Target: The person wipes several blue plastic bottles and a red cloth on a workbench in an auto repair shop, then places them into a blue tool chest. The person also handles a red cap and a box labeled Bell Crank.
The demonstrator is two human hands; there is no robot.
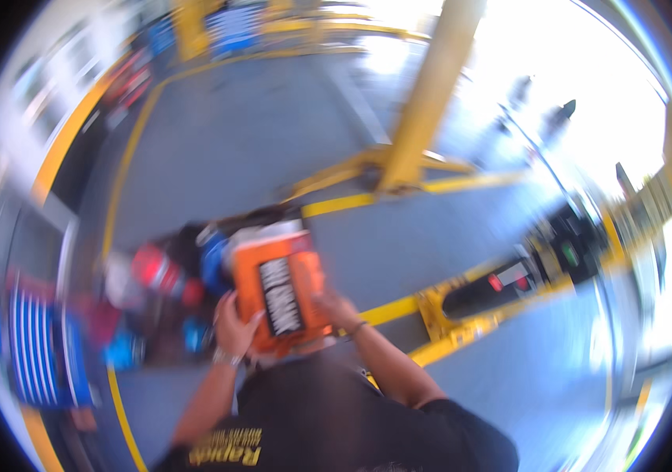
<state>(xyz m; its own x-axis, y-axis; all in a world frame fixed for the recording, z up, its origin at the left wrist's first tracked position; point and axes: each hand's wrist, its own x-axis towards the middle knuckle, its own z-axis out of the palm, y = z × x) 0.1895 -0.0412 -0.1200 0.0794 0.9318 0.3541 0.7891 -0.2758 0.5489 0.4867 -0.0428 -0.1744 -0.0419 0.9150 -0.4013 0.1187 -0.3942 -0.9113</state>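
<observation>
An orange box-shaped package (251,295) with a dark printed label panel and a whitish top end is held in front of my body. My left hand (235,324) grips its left side near the lower corner, thumb on the front face. On the opposite side, my right hand (337,309) is closed around the right edge, its fingers partly hidden and blurred. Just beyond the package's left edge is a blue rounded item (214,259), too smeared to name.
Left of me, a dark cluttered surface bears a red bottle-like container (156,267) and light-blue items (123,350). A yellow lift post (426,102) stands ahead on the grey floor. At right lies a yellow-and-black floor jack (501,279). A blue slatted unit (37,346) is far left.
</observation>
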